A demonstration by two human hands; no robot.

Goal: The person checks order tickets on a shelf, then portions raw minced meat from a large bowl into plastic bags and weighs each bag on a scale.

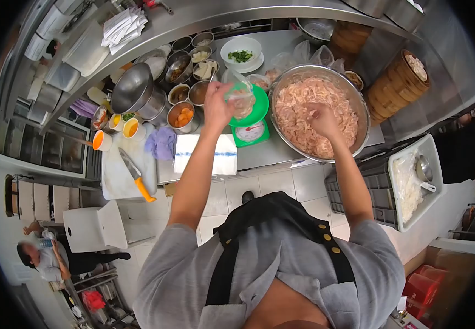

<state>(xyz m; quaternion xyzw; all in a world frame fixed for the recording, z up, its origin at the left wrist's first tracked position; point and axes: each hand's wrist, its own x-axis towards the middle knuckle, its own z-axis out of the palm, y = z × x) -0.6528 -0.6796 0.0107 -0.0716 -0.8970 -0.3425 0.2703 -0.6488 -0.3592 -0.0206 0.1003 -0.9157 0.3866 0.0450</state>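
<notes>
My left hand (219, 105) is closed on the edge of a clear plastic bag (241, 103) with some meat in it. The bag is over the green scale (256, 137), on its round green pan. My right hand (323, 119) is at the meat (303, 109) in a large steel bowl (365, 129), its fingers curled together; whatever they hold is too small to make out. A folded white cloth with a blue stripe (206, 159) lies left of the scale, beside a purple cloth (160, 143).
An orange-handled knife (137, 174) lies on a white board (111, 186) at the left. Several steel containers and a white bowl with greens (241, 50) stand behind. Bamboo steamers (396, 90) and a white tub (437, 164) are right. A seated person (51, 260) is lower left.
</notes>
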